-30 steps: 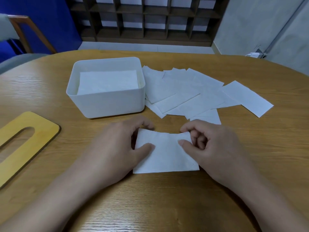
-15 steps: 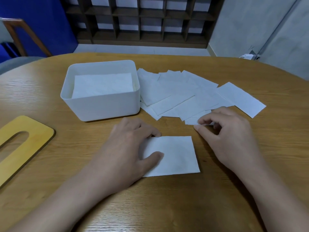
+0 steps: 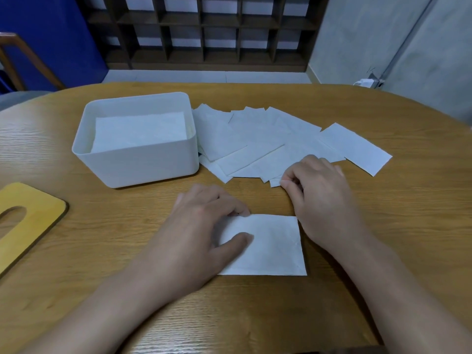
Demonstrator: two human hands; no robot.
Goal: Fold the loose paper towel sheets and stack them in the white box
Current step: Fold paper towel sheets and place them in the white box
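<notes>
A folded paper towel sheet [image 3: 273, 246] lies flat on the wooden table in front of me. My left hand [image 3: 201, 233] rests on its left part, thumb and fingertips pressing it down. My right hand [image 3: 319, 192] is beyond it, fingers curled, pinching the near corner of a loose sheet [image 3: 274, 181] at the front of the fanned pile of loose sheets [image 3: 255, 141]. The white box [image 3: 143, 162] stands at the left of the pile and holds a stack of folded sheets [image 3: 140, 131].
A yellow wooden board with an oval slot [image 3: 28, 221] lies at the left table edge. One loose sheet [image 3: 357, 149] juts out at the pile's right. A chair [image 3: 15, 62] and a dark shelf [image 3: 212, 29] stand beyond the table.
My right hand left the folded sheet, moved away to the loose pile and took hold of a sheet corner. My left hand stayed on the folded sheet.
</notes>
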